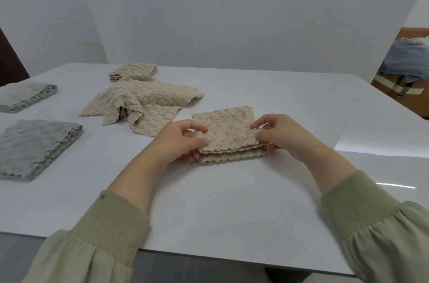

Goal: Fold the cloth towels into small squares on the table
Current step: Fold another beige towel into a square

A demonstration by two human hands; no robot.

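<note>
Bare desk (232, 201) is left before, behind and right of the half-folded beige towel (228, 130). The left edge is taken up by a near grey towel stack (34, 145) and a far grey towel stack (23, 96); behind-left, passage is blocked by a crumpled beige towel heap (144, 101) and a folded beige stack (133, 71).

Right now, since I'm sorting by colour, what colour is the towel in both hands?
The towel is beige, bumpy-textured; head view shows it best.
</note>
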